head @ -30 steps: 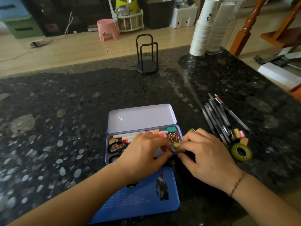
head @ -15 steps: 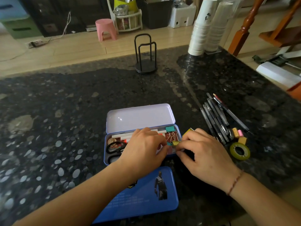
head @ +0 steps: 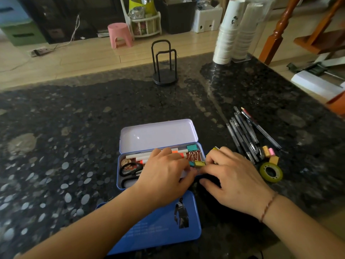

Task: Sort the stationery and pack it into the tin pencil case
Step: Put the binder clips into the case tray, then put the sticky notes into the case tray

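The tin pencil case [head: 119,172] lies open on the dark stone counter, its pale lid [head: 158,135] tipped back. Inside are black scissors [head: 130,169], white markers [head: 141,156] and binder clips [head: 195,155]. My left hand [head: 164,176] covers the case's right half, fingers curled; what it grips is hidden. My right hand [head: 233,178] pinches a yellow binder clip [head: 199,163] at the case's right end, meeting the left fingertips. To the right, several pens [head: 244,135], small erasers [head: 268,152] and a tape roll [head: 271,172] lie loose.
A blue tin panel with a printed figure [head: 160,227] lies under my left forearm. A black wire stand [head: 164,66] and two stacks of paper cups [head: 231,32] stand at the counter's far edge. The counter drops off on the right.
Both hands have stayed at the case's right end, with only small finger shifts around the yellow clip. The loose pens, erasers and tape have not moved.
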`<state>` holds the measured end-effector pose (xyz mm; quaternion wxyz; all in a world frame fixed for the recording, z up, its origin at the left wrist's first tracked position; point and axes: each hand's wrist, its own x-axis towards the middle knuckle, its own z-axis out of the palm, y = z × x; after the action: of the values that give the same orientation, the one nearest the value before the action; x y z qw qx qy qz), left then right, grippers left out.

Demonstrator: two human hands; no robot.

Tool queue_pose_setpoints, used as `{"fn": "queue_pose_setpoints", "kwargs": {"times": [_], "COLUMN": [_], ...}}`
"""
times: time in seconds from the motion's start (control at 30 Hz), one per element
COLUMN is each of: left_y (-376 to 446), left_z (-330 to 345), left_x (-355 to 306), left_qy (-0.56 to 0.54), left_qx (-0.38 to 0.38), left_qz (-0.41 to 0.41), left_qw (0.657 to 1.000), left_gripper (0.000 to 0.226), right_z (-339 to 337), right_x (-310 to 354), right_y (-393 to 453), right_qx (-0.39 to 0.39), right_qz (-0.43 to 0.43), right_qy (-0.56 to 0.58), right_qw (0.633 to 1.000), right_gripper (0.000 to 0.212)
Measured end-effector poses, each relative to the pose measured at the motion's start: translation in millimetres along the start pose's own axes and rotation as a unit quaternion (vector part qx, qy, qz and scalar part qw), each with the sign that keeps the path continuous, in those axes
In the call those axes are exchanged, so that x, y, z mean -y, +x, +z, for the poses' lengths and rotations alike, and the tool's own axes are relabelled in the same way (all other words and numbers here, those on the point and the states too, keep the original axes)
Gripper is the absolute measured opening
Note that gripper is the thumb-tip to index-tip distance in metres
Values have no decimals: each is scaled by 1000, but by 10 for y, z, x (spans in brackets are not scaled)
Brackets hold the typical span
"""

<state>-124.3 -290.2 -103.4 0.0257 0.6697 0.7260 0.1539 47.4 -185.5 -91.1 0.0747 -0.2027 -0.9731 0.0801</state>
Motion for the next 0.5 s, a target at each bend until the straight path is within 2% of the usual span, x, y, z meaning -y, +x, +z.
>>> {"fn": "queue_pose_setpoints", "kwargs": {"times": [0.07,0.17,0.2,0.3,0.4,0.5], "left_y": [-10,-51,-58,-63,-34,11], "left_z": [-70,-177,-205,-231,-209,-201], "left_x": [33,179,235,328,328,327], "left_qy": [15,65,78,66,34,10], "left_qx": [-5,18,32,66,76,84], "left_qz": [9,13,-1,-55,-65,-65], "left_qw": [1000,998,996,994,994,994], "left_gripper": [44,64,75,92,94,96], "right_z": [-89,-284,-353,-507,-564,-547], "right_x": [-112,-417,-530,-772,-852,-821], "right_y": [-4,-91,-141,-292,-364,-372], "right_qx": [-36,-101,-81,34,84,110], "right_qz": [29,164,220,356,391,388], "right_qy": [11,39,22,-12,4,22], "right_qw": [999,980,972,934,917,915], "right_gripper": [23,7,7,31,48,49]}}
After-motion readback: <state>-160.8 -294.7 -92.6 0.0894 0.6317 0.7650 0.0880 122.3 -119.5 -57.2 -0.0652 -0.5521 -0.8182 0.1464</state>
